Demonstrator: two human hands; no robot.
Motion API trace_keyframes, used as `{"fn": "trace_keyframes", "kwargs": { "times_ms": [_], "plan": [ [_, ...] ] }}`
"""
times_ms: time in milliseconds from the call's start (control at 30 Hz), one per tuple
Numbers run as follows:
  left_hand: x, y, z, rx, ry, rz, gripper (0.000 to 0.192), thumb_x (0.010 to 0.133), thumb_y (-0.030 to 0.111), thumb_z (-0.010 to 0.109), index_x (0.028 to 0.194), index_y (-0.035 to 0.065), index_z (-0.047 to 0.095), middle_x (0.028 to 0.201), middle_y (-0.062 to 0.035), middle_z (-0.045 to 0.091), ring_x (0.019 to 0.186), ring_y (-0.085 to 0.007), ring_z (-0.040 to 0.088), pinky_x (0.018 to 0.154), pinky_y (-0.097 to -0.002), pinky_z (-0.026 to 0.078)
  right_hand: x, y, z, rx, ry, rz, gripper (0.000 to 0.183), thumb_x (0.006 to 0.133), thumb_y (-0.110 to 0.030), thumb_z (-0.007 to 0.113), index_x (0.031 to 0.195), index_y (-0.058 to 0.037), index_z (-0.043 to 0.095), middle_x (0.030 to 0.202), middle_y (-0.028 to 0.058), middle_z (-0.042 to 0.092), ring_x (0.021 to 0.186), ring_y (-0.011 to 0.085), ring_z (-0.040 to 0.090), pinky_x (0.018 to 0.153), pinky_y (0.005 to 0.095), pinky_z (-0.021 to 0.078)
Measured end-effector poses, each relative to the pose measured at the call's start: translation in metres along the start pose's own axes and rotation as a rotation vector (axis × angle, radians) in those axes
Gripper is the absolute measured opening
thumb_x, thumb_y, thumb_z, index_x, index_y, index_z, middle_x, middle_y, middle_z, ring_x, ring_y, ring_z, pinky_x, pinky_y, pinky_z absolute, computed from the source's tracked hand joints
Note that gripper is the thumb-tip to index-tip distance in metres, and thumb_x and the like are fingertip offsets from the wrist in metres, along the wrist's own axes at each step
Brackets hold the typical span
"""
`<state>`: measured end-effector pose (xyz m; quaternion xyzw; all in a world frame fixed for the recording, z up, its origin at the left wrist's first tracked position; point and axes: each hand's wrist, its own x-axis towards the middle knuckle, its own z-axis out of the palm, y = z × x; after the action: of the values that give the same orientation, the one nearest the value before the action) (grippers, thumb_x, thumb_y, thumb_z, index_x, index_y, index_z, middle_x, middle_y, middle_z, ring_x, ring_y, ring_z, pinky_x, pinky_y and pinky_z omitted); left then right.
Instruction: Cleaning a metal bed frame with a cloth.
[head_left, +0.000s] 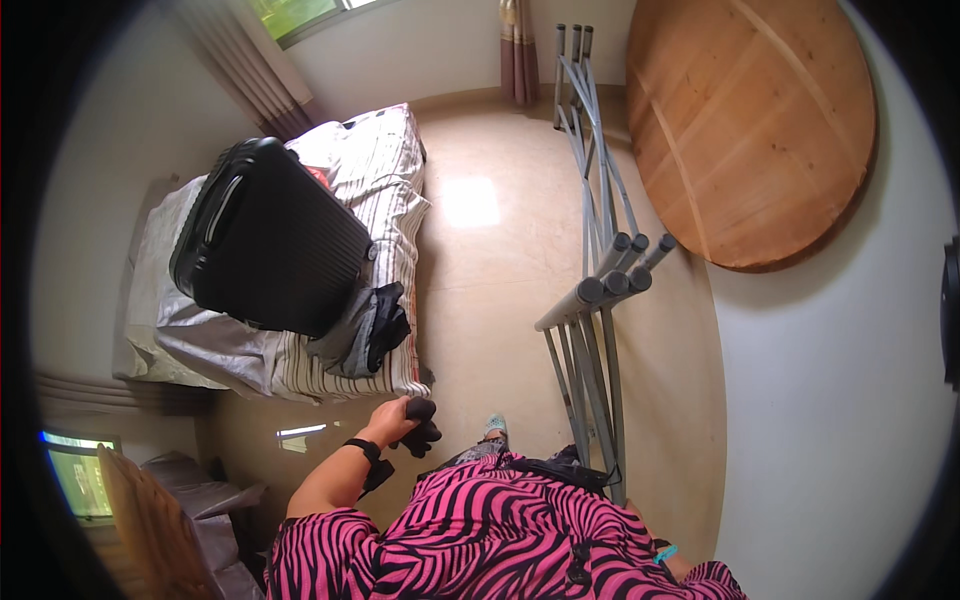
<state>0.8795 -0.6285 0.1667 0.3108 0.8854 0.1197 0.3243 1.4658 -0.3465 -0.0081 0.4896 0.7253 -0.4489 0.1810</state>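
Observation:
My left hand (388, 421) holds a dark bundle (421, 429), perhaps black cloth, just off the near corner of a bed (300, 367). Of my right hand (634, 511), only a small part shows beside the lower end of folded grey metal table legs (600, 352). My patterned shirt covers the rest, so its grip is hidden. A black ribbed suitcase (277, 240) lies tilted on the striped bedding. Against its near side, grey and black clothing (364, 330) is heaped at the bed's edge.
A large round wooden tabletop (757, 135) leans against the white wall at right. More folded metal legs (589, 150) stand beyond the nearer ones. Tiled floor (480, 322) runs between bed and legs. Another wooden panel (150, 517) stands at lower left.

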Motion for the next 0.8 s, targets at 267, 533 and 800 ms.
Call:
{"fn": "trace_keyframes", "kwargs": {
  "times_ms": [267, 533, 800],
  "plan": [
    [-0.002, -0.081, -0.053, -0.182, 0.14, -0.153, 0.034, 0.075, 0.026, 0.074, 0.097, 0.0065, 0.057, 0.087, -0.0197, 0.067, 0.088, -0.0398, 0.063, 0.074, -0.0477, 0.049, 0.072, -0.133, -0.031, -0.114, -0.156, -0.009, 0.076, 0.06, -0.031, 0.08, 0.12, 0.0043, 0.05, 0.107, 0.028, 0.064, 0.104, 0.0414, 0.061, 0.09, 0.042, 0.0487],
    [0.078, -0.082, -0.116, -0.279, 0.192, -0.13, 0.035, 0.073, 0.022, 0.076, 0.099, 0.0052, 0.06, 0.091, -0.0192, 0.067, 0.091, -0.0384, 0.064, 0.076, -0.0417, 0.05, 0.158, -0.268, -0.054, -0.262, -0.193, -0.09, 0.068, 0.058, -0.02, 0.079, 0.117, 0.0043, 0.054, 0.107, 0.0259, 0.065, 0.102, 0.0384, 0.063, 0.088, 0.0399, 0.0497],
    [0.175, -0.077, -0.189, -0.268, 0.24, -0.145, 0.037, 0.074, 0.027, 0.074, 0.101, 0.0073, 0.06, 0.094, -0.0201, 0.067, 0.095, -0.0397, 0.062, 0.078, -0.0468, 0.049, 0.243, -0.381, -0.08, -0.361, -0.199, -0.161, 0.058, 0.066, -0.019, 0.072, 0.115, 0.0059, 0.053, 0.107, 0.0311, 0.062, 0.105, 0.0437, 0.06, 0.089, 0.0439, 0.0481]
  ]
}}
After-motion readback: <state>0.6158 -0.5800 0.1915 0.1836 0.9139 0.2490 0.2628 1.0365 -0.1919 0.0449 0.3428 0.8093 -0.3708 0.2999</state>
